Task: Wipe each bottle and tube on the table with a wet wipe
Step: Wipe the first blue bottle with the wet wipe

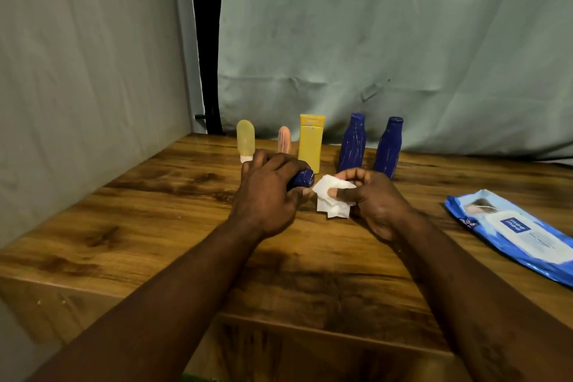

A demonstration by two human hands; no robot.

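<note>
Gripping the blue bottle (302, 179) sideways at mid-table (155, 226), your left hand (266, 192) points its exposed end rightward — straight at the wet wipe (333, 198) pinched in your right hand (369, 195), just beside it.

A wood-grain worktop (155, 226) with dark streaks fills the lower half of the view. On its right side a blue pack of wipes (514, 236) lies flat, its pale label reading "mee mee", and its far end runs out of frame. A creased grey-green cloth (387, 40) hangs behind the worktop, and a paler sheet (86, 56) covers the left side. Between them stands a narrow dark gap (206, 40), with a small black peg (201, 116) near its foot.
</note>
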